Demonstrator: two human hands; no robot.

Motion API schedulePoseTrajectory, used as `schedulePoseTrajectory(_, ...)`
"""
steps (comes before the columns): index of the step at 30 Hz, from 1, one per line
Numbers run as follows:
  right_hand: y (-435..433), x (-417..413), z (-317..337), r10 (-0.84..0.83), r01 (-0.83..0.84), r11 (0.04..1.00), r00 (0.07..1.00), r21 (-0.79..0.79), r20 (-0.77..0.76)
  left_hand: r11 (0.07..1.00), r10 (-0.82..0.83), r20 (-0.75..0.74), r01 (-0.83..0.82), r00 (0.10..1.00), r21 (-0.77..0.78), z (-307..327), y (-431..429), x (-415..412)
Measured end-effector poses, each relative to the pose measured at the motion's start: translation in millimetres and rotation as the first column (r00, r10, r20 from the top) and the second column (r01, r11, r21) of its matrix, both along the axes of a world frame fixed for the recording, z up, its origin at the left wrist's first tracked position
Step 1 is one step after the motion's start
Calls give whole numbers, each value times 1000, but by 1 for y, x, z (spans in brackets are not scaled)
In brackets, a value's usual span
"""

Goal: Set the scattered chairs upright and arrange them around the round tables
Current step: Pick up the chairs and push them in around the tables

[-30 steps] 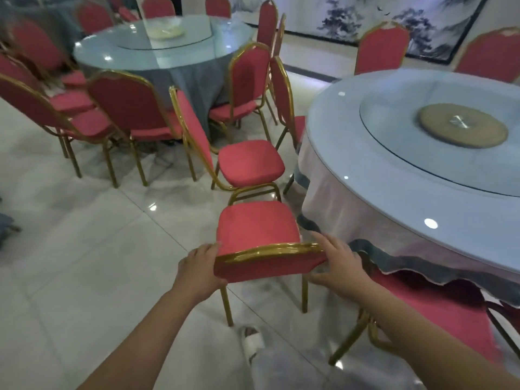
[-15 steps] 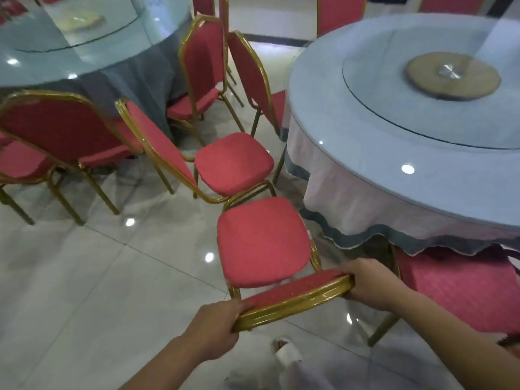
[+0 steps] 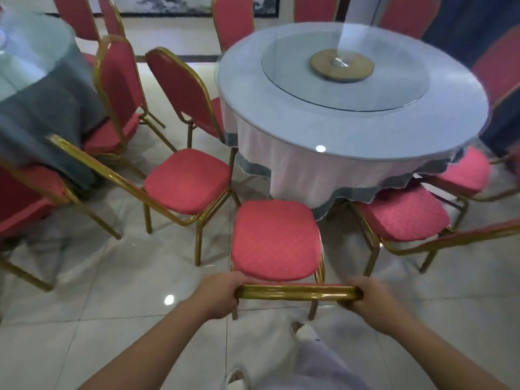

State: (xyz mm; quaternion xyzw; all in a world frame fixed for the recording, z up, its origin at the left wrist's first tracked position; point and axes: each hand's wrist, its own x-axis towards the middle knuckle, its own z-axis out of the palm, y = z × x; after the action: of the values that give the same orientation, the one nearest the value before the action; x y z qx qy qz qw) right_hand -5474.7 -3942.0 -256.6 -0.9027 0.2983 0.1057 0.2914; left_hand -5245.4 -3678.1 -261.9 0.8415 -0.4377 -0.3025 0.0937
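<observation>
A red-cushioned chair with a gold frame stands upright in front of me, its seat facing the round table. My left hand grips the left end of its gold backrest rail, and my right hand grips the right end. The table has a white and grey cloth and a glass turntable. Another red chair stands just left of the held one, and one more just right, both at the table's edge.
A second round table with a dark cloth fills the upper left, with several red chairs around it. More chairs ring the far side and right of the near table. My feet stand on glossy white tiles behind the chair.
The chair has swung round from angled to square with the table and slid between its two neighbours. My view has shifted right, and both hands still grip the backrest rail.
</observation>
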Motion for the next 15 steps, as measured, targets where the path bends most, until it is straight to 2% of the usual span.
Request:
schedulePoseTrajectory(5, 42, 7, -2, -193, 189, 977, 981, 103, 32, 998, -49, 5, 49, 999, -39, -4, 6, 39)
schedulePoseTrajectory(9, 61, 58, -1, -211, 205, 968, 977, 147, 26, 999, 38, 67, -35, 997, -41, -3, 1, 97)
schedulePoseTrajectory(15, 68, 138, -6, -276, 268, 957, 959, 110, 65, 996, 94, 174, -92, 980, -23, 6, -28, 182)
